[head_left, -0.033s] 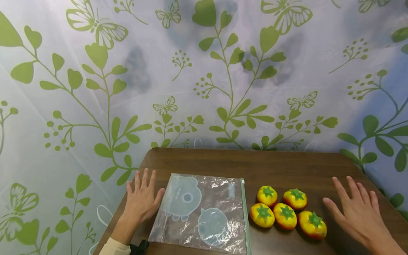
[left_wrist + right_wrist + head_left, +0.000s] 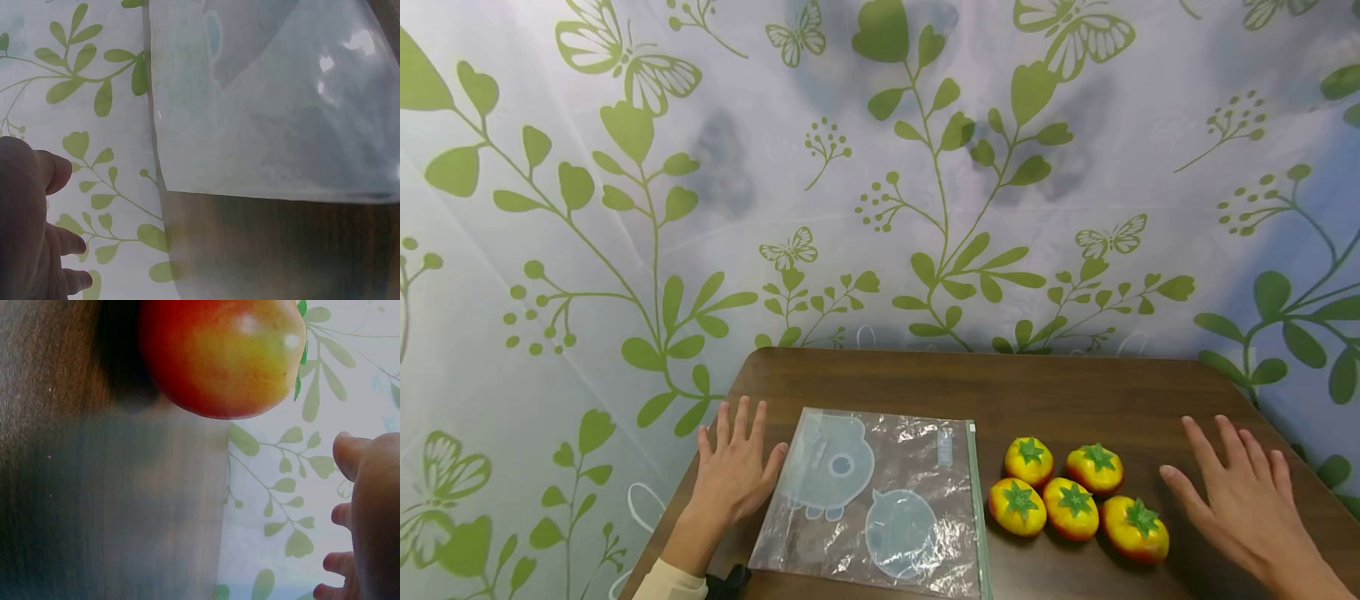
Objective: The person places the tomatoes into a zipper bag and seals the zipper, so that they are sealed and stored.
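A clear zip bag (image 2: 827, 550) with pale blue cartoon animal shapes lies flat on the brown table, its green zip edge toward the right. To its right sit several yellow-and-red fruits (image 2: 1072, 510) with green star-shaped leaf caps, looking like persimmons. My left hand (image 2: 733, 475) is beside the bag's left edge, fingers spread and holding nothing. Fingers spread too, my right hand (image 2: 1247, 500) is right of the nearest fruit (image 2: 1135, 537) and apart from it. The left wrist view has the bag (image 2: 262, 144) up close; one fruit (image 2: 225, 356) fills the top of the right wrist view.
The dark wooden table (image 2: 880, 383) has rounded far corners. Behind it hangs a pale curtain (image 2: 820, 317) printed with green leaves and butterflies. A white cord loop (image 2: 643, 508) is by the table's left edge.
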{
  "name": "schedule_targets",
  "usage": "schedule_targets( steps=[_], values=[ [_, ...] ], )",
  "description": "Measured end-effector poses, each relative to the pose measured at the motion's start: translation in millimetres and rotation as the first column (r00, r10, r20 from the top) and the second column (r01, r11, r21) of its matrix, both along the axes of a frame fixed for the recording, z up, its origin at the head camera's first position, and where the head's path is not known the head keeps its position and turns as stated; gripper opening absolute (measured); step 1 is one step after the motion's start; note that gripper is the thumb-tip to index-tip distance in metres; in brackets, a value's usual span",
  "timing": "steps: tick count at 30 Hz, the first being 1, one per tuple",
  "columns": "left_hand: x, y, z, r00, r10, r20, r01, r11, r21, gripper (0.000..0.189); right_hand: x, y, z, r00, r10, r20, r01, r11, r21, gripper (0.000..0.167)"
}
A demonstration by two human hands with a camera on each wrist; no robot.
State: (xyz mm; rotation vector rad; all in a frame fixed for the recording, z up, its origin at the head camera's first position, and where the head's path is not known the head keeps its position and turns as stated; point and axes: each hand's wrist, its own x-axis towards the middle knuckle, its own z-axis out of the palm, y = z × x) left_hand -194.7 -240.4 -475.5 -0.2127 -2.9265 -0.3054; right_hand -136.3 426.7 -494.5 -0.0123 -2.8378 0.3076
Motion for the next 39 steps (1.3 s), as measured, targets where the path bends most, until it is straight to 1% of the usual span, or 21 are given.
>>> schedule_targets(
  steps=[5, 10, 13, 15, 17, 19, 22, 25, 27, 29, 30, 33, 34, 36, 39],
  values=[
    [0.4, 0.9, 0.6, 1.0, -0.001, 0.016, 0.001, 1.0, 0.004, 0.079, 2.0, -2, 1.5, 1.0, 0.001, 0.004, 0.0, 1.0, -0.017, 0.09],
    [4.2, 3.4, 4.5, 1.0, -0.009, 0.03, 0.008, 0.999, 0.034, 0.078, 7.9, -12, 8.8, 0.999, 0.023, -0.031, -0.025, 0.998, -0.054, 0.085],
    [11.3, 6.2, 10.4, 1.0, -0.013, 0.014, 0.012, 0.998, 0.059, 0.077, 13.9, -21, 15.3, 0.998, 0.037, -0.048, -0.041, 0.996, -0.081, 0.082],
    [18.1, 9.4, 16.0, 1.0, -0.018, 0.006, 0.017, 0.996, 0.083, 0.076, 18.9, -30, 20.4, 0.997, 0.041, -0.059, -0.047, 0.994, -0.102, 0.081],
    [26.2, 14.1, 22.5, 1.0, -0.03, -0.001, 0.03, 0.991, 0.133, 0.076, 24.4, -38, 25.7, 0.997, 0.045, -0.062, -0.053, 0.991, -0.126, 0.08],
    [35.3, 19.9, 29.1, 0.999, -0.051, -0.004, 0.051, 0.978, 0.203, 0.075, 29.2, -47, 32.1, 0.997, 0.057, -0.058, -0.065, 0.986, -0.154, 0.079],
    [50.7, 29.6, 37.9, 0.996, -0.086, -0.007, 0.083, 0.942, 0.325, 0.075, 35.8, -59, 41.2, 0.997, 0.071, -0.035, -0.077, 0.976, -0.203, 0.079],
    [65.8, 39.1, 45.6, 0.993, -0.121, 0.001, 0.108, 0.889, 0.445, 0.073, 42.5, -72, 47.0, 0.999, 0.052, 0.008, -0.049, 0.965, -0.257, 0.08],
    [74.8, 44.4, 49.7, 0.991, -0.133, -0.014, 0.122, 0.852, 0.509, 0.07, 46.9, -80, 48.3, 0.999, 0.029, 0.027, -0.02, 0.959, -0.283, 0.082],
    [82.8, 50.2, 52.8, 0.989, -0.139, -0.039, 0.137, 0.809, 0.571, 0.067, 50.8, -88, 47.9, 0.999, 0.01, 0.036, 0.001, 0.953, -0.302, 0.083],
    [86.5, 53.4, 54.1, 0.989, -0.138, -0.061, 0.147, 0.79, 0.595, 0.065, 52.1, -91, 47.8, 1.0, 0.013, 0.027, -0.003, 0.95, -0.313, 0.082],
    [97.0, 64.6, 57.8, 0.984, -0.123, -0.128, 0.176, 0.744, 0.645, 0.063, 53.2, -99, 49.0, 1.0, 0.028, 0.002, -0.026, 0.943, -0.332, 0.081],
    [99.9, 69.5, 59.2, 0.982, -0.116, -0.149, 0.185, 0.732, 0.656, 0.063, 52.7, -102, 50.8, 0.999, 0.034, 0.002, -0.031, 0.942, -0.333, 0.081],
    [104.8, 80.2, 62.0, 0.978, -0.099, -0.186, 0.2, 0.717, 0.668, 0.063, 51.7, -106, 56.1, 0.999, 0.037, 0.009, -0.032, 0.945, -0.326, 0.08],
    [108.3, 97.5, 66.1, 0.974, -0.069, -0.218, 0.202, 0.706, 0.679, 0.063, 48.5, -114, 67.0, 0.999, 0.028, 0.037, -0.016, 0.959, -0.283, 0.081]
  ],
)
